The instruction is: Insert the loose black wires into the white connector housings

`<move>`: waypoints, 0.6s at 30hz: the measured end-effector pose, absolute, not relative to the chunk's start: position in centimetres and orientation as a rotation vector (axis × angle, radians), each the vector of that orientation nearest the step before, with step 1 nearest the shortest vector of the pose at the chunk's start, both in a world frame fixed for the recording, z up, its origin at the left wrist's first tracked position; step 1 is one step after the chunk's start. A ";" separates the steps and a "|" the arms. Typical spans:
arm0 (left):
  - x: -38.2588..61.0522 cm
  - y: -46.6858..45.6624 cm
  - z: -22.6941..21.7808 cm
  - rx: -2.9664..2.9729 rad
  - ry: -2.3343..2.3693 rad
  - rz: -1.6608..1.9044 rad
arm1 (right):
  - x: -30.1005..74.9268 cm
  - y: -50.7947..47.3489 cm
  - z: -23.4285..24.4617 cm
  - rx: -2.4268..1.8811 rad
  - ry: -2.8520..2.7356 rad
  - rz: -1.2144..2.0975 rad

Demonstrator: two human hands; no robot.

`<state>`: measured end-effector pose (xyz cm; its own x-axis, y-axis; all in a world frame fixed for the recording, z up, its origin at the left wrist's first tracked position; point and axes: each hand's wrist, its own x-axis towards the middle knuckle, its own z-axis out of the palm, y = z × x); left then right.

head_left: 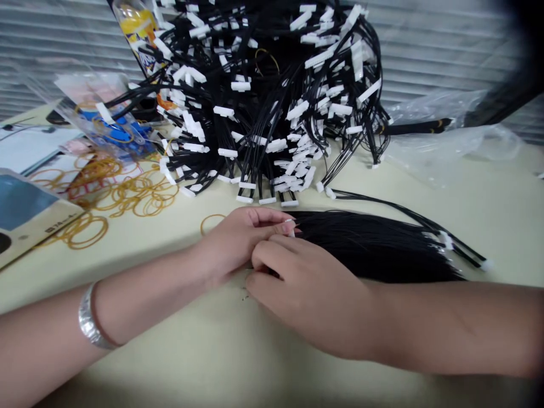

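My left hand pinches a small white plastic connector between thumb and fingers. Over the table's middle, my right hand is closed right beside it, its fingers curled in. Small metal tips poke out just left of the right hand; they look like ends of wires, mostly hidden in that hand. Behind and to the right of both hands lies a thick bundle of loose black wires with metal ends at the right. A few black wires with white connectors rest along its far side.
A large heap of black wire harnesses with white connectors stands at the back. Yellow rubber bands lie scattered at left, near a beige device with a screen. Clear plastic bags are at back right; an orange drink bottle stands behind.
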<state>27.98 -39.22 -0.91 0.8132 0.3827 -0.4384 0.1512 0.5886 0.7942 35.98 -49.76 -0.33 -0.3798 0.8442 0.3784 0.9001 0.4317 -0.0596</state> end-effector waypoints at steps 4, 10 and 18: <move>27.9 -39.1 -1.1 0.955 0.632 0.149 | 36.5 -50.0 0.8 -1.513 -2.235 0.178; 27.7 -39.3 -0.8 1.010 0.540 0.119 | 39.1 -51.5 3.7 -1.644 -1.769 0.694; 27.9 -39.2 -0.5 1.034 0.621 0.112 | 40.9 -52.0 3.6 -1.590 -1.448 0.866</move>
<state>27.90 -39.21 -0.55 0.8240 0.3705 -0.4287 0.1969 0.5222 0.8297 40.90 -52.03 3.64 0.1105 0.9935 0.0277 0.4459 -0.0246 -0.8947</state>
